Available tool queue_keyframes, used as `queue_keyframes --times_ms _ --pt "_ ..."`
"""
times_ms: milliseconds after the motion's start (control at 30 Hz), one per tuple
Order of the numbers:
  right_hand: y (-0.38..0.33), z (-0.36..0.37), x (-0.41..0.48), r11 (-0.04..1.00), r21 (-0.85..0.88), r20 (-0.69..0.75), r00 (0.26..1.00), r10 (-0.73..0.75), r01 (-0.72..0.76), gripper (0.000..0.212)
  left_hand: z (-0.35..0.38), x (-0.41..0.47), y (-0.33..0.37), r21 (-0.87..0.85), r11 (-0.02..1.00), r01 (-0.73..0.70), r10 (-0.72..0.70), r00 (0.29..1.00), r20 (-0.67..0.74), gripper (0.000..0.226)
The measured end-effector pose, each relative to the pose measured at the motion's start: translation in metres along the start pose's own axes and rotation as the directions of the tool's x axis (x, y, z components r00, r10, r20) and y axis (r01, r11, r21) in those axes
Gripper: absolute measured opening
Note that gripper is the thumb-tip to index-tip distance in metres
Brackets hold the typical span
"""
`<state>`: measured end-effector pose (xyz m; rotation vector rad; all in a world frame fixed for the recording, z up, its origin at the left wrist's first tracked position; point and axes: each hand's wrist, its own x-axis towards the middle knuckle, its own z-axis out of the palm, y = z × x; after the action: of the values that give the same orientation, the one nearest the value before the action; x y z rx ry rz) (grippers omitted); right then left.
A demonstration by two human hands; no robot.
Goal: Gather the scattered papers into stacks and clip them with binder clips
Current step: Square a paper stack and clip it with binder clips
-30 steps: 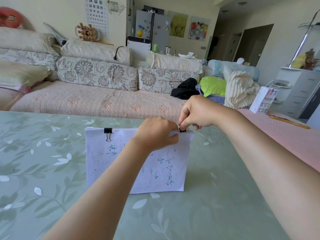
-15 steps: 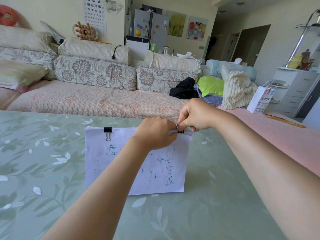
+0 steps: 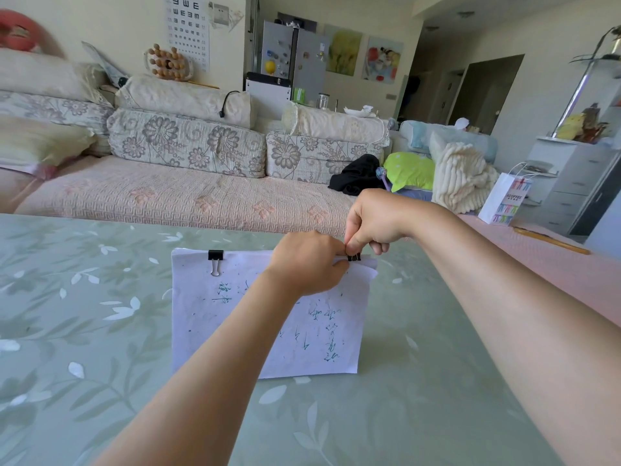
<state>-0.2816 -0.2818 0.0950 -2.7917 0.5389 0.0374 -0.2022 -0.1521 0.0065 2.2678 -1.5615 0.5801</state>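
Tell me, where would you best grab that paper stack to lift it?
Likely the far edge beside the left clip, pinched from the far side: the stack lies flat on the table, and there the sheets are already bound. The right hand pinches the right clip; the left hand holds the stack.

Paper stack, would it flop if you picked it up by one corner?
The stack is probably floppy: its right corner curls. It should stay together, since one clip grips the top edge and the right hand pinches a second clip on. It looks thin, so likely light.
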Motion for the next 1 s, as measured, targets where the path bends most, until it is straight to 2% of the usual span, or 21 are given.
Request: queue_keyframes --times_ms 233,500,567,667,733,1000 --pt "-0.004 0.000 0.004 0.999 -0.048 -0.013 1.000 -0.002 0.002 0.009 0.002 0.002 0.001 -0.008 0.999 0.041 -0.041 0.999 -0.010 0.028" --pt "0.000 0.010 -0.001 1.000 0.001 -0.064 0.998 0.007 -0.007 0.010 0.006 0.003 0.003 -0.009 0.998 0.059 -0.059 0.998 0.021 0.029" --pt "0.001 0.011 -0.002 0.998 0.064 -0.049 0.998 0.030 -0.026 0.012 0.007 0.002 0.003 0.010 0.999 0.050 -0.050 0.999 0.010 0.029" --pt "0.008 0.011 -0.007 0.966 0.252 -0.075 0.994 0.084 -0.063 0.022 0.005 0.002 0.000 0.017 0.998 0.057 -0.056 0.998 -0.016 0.028" --pt "0.012 0.012 -0.011 0.946 0.316 -0.082 0.991 0.107 -0.075 0.019 0.005 0.003 -0.001 0.017 0.998 0.058 -0.057 0.998 -0.034 0.028" --pt "0.016 0.025 -0.018 0.976 0.213 -0.316 0.949 0.016 0.054 0.006 0.008 0.004 0.001 0.001 0.999 0.049 -0.049 0.998 -0.034 0.028"
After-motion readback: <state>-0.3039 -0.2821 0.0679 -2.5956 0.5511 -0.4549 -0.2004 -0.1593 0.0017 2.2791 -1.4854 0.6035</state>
